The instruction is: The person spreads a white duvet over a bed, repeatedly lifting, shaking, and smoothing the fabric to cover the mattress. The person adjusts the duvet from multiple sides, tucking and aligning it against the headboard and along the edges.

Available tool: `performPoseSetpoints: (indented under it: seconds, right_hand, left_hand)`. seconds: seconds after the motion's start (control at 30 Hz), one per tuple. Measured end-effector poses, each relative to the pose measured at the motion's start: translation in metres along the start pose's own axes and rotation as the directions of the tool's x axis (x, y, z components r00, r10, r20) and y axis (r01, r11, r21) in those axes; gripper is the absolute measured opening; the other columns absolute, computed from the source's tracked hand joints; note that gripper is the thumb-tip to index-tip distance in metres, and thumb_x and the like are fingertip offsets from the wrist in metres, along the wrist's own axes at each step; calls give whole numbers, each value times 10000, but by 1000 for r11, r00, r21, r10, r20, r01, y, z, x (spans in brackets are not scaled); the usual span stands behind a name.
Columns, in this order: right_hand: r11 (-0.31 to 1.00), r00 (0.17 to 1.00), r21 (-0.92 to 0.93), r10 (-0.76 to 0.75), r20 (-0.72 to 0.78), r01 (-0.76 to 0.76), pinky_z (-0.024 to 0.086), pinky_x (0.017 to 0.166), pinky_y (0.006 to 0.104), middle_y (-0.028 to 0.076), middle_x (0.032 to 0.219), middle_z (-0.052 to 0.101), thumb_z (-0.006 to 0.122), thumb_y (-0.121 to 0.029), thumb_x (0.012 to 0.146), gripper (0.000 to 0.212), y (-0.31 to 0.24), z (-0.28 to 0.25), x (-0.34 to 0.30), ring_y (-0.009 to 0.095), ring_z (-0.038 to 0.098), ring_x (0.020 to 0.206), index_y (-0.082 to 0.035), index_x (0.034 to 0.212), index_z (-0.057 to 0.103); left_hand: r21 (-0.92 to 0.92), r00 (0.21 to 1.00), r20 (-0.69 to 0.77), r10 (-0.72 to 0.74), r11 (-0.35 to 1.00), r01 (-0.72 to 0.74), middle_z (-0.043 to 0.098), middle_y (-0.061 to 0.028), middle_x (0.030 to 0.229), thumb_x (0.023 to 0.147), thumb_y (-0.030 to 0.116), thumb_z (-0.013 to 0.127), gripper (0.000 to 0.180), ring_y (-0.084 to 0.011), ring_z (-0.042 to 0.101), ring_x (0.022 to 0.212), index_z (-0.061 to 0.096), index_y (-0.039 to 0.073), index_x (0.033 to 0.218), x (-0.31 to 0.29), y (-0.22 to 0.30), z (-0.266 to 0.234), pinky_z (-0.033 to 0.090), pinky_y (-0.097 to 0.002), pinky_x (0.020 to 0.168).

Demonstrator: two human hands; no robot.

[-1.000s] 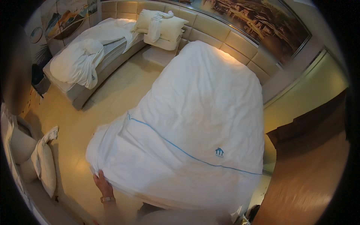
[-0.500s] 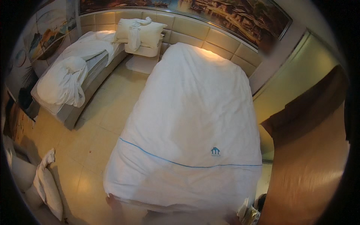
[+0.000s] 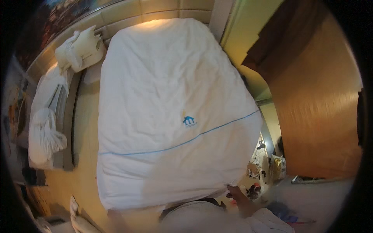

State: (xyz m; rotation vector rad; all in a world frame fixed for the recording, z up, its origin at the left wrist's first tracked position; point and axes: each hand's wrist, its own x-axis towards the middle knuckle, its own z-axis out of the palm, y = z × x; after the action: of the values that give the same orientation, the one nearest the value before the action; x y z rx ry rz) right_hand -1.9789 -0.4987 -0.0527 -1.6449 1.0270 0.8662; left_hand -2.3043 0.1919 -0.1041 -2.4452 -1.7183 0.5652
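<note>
A large white duvet [image 3: 171, 85] with a blue stripe and a blue house-shaped mark covers the bed in front of me. Its surface is lightly wrinkled. At its near right corner is my right hand [image 3: 240, 197], fingers apart and their tips by the duvet's edge; no cloth shows clearly inside them. Below the near left corner, my left hand [image 3: 116, 218] is a pale blur, and its fingers cannot be made out.
Left stands a narrower bed [image 3: 67, 155] with rumpled white bedding [image 3: 46, 136]. White pillows [image 3: 85, 48] are stacked between the beds by the padded headboard [image 3: 163, 9]. A brown panel [image 3: 314, 105] rises on the right. Small clutter [image 3: 254, 171] lies beside the bed's near right corner.
My view has swung right, and the bed sits farther left in it. My right hand and sleeve have come into clear view at the near right corner. The left hand has become more blurred.
</note>
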Motion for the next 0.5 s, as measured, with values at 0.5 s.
performPoseSetpoints:
  seconds: [0.5]
  right_hand:
    - [979,978,-142,163,130,-144,572,769,447,98,1017,661,657,-318,880,373,23,4,44,284,650,941,-93,1168,583]
  left_hand:
    - [-886,992,58,-115,452,104,694,-172,958,868,499,578,482,-267,672,830,654,65,1063,69,96,-96,543,-467,681]
